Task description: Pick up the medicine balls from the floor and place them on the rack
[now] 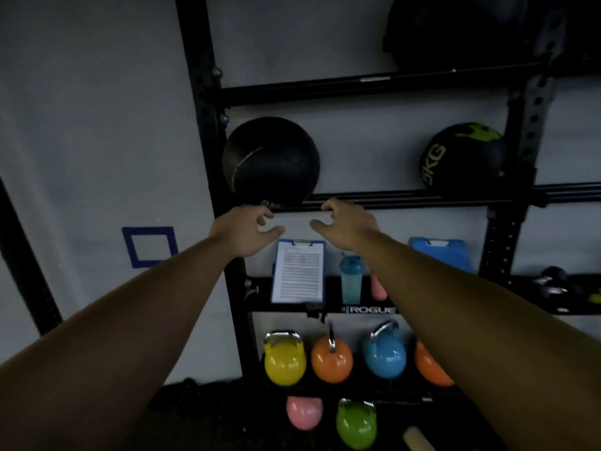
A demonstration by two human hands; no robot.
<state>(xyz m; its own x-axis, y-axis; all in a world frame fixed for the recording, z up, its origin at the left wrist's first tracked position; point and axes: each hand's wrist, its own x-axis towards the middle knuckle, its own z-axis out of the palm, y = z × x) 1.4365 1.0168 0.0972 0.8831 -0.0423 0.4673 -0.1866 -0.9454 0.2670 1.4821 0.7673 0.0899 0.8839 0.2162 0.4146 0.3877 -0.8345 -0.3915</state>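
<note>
A plain black medicine ball (271, 161) rests on the middle rail of the black rack (422, 198), hard against the left upright. My left hand (247, 229) is just below it, fingers spread and empty. My right hand (348, 224) is just below and right of it, open too, fingertips near the rail. A second black ball with green "5KG" lettering (461, 157) sits at the right end of that rail. A large dark ball (455, 30) lies on the rail above.
A shelf below holds a clipboard with paper (299, 271), a teal shaker bottle (351, 283) and a blue clipboard (439, 253). Coloured kettlebells fill the lower shelves, such as the yellow one (284, 359). A blue tape square (151, 245) marks the wall at left.
</note>
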